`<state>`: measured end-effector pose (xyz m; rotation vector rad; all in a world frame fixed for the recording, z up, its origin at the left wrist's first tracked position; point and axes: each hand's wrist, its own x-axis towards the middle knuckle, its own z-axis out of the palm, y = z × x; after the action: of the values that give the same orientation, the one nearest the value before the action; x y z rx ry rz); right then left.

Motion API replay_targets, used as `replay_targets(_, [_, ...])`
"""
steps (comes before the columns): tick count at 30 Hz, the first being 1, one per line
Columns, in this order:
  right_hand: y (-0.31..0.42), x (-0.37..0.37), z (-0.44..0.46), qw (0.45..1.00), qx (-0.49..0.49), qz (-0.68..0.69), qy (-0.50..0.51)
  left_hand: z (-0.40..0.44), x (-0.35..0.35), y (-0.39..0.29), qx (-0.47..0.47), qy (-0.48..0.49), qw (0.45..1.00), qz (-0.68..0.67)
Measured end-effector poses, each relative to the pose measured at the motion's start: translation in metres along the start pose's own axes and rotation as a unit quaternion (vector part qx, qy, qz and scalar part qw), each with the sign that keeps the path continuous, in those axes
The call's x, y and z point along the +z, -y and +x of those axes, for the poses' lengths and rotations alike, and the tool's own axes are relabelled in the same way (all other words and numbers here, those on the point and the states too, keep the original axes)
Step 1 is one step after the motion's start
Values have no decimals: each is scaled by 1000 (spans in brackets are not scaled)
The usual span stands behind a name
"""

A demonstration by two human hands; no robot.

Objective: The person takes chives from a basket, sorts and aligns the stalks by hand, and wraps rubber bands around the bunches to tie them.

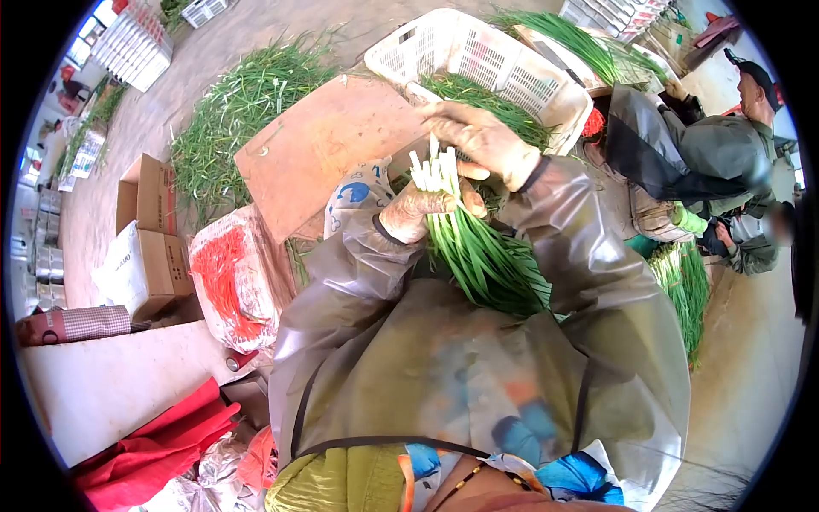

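Observation:
A bunch of long green stalks with white ends [486, 256] is held in front of the body, white ends up and leaves hanging down to the right. Gloved, my left hand [415, 211] is closed around the bunch just below the white ends. My right hand [482, 141], also gloved, is raised over the white tips with its fingers extended, the thumb side beside the stalks. Behind the hands lies a brown board [328, 141]. More green stalks [495, 102] lie in a white plastic crate [546, 85] beyond my right hand.
A large heap of green leaves [247, 111] covers the floor at the upper left. Red ties [223, 273] lie on a wrapped bundle at left, near a cardboard box [162, 264]. At right, people [725, 154] sit beside more green bunches [682, 290].

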<state>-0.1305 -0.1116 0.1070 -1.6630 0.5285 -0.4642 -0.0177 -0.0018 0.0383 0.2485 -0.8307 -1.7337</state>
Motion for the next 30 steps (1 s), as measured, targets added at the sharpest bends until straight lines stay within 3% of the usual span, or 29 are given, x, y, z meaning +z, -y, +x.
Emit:
replay_targets(2, [0,4,9,985,61,135,92,1,-10,3,-26,1,1000,18])
replay_targets(6, [16,-3,9,984,82,93,129,-5,-5,1,-12,-81,997,5])
replay_targets(8, [23,-7,13,967,117,-105,202,-3,-6,3,-12,-72,997,13])
replay_targets(10, [2,-2,12,978,76,-95,171,-2,-11,8,25,-28,998,46])
replay_targets(11, [-2,1,12,964,15,-236,121,-5,-14,9,13,-38,999,19])
replay_targets(12, [-4,3,12,925,-47,-371,68,-6,-16,9,13,-40,999,18])
replay_targets(13, [-2,-2,11,822,-173,-539,53,-6,-18,9,-1,-51,999,-9])
replay_targets(14, [3,-2,8,823,-173,-538,53,-6,-19,8,-16,-62,997,-36])
replay_targets(16, [11,0,1,827,-124,-548,-10,-6,-18,6,-10,-59,997,-52])
replay_targets(18, [-4,-19,0,915,-129,-367,-104,-4,-12,-1,-27,-14,998,-58])
replay_targets(20, [-22,-48,0,968,-133,-130,-167,-6,-15,1,-27,-4,998,-60])
replay_targets(22, [-21,-80,-13,923,-96,-270,-257,-8,-13,1,-10,-20,997,-70])
replay_targets(24, [-46,-129,-26,898,37,-311,-308,-10,-12,1,-9,-19,997,-76])
replay_targets(26, [-56,-145,-41,740,222,-555,-309,-10,-12,0,-3,-13,998,-67])
replay_targets(28, [-101,-172,-69,742,239,-588,-216,-15,-20,1,-3,2,998,-61])
replay_targets(30, [-97,-152,-92,805,196,-500,-250,-18,-26,-2,13,-110,993,29])
